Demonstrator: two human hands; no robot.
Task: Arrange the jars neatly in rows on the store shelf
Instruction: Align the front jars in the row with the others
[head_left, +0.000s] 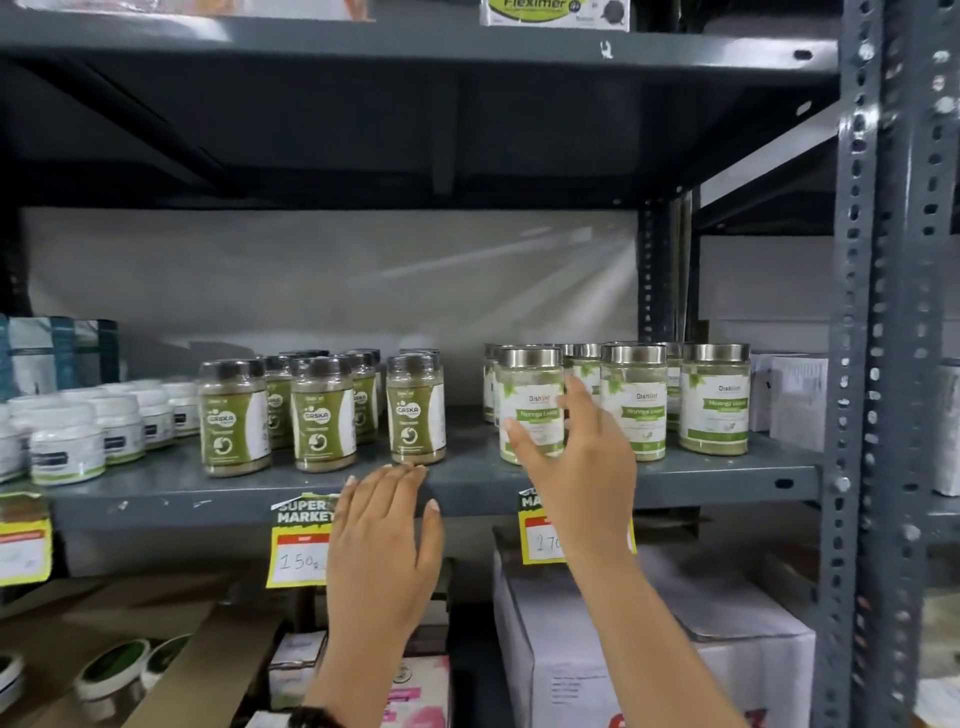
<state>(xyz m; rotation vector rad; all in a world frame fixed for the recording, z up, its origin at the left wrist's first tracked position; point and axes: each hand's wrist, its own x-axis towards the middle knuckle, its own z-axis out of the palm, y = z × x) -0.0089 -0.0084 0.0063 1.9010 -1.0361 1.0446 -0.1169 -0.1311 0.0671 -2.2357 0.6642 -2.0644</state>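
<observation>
On the grey shelf (467, 483) stand two groups of jars. Green-labelled jars with dark lids (415, 410) fill the middle in rows. To the right are wider jars with silver lids (714, 397) and white-green labels. My right hand (576, 457) is spread open in front of the leftmost silver-lidded jar (527, 395), fingers near its label, not closed around it. My left hand (384, 540) is flat and open at the shelf's front edge, just below the rightmost dark-lidded jar, holding nothing.
Small white tubs (98, 426) crowd the shelf's left end. Yellow price tags (298, 545) hang from the shelf edge. A white carton (727, 665) sits below right. A perforated steel upright (878, 364) borders the right side. Another shelf runs overhead.
</observation>
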